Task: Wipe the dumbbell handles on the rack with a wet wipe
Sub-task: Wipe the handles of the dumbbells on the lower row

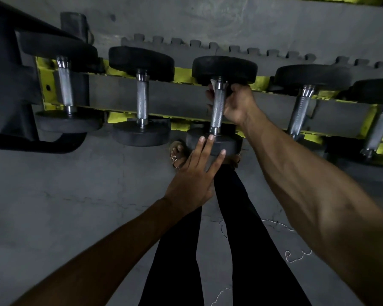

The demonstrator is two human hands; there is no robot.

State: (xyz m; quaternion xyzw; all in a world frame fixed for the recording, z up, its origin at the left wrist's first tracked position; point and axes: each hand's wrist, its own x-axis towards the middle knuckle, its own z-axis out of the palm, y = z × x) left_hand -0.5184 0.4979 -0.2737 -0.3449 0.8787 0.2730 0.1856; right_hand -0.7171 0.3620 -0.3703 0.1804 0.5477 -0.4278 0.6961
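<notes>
Several black dumbbells with knurled steel handles lie across a yellow and grey rack. The middle dumbbell's handle runs between its far plate and near plate. My right hand reaches round the upper part of that handle, fingers curled under it, with a bit of white wet wipe showing at the handle's top. My left hand has straight fingers, its fingertips resting on the near plate of the same dumbbell.
Other dumbbell handles stand left, far left and right of the middle one. A dark bench frame fills the left. Grey floor lies below, with my legs and sandalled foot.
</notes>
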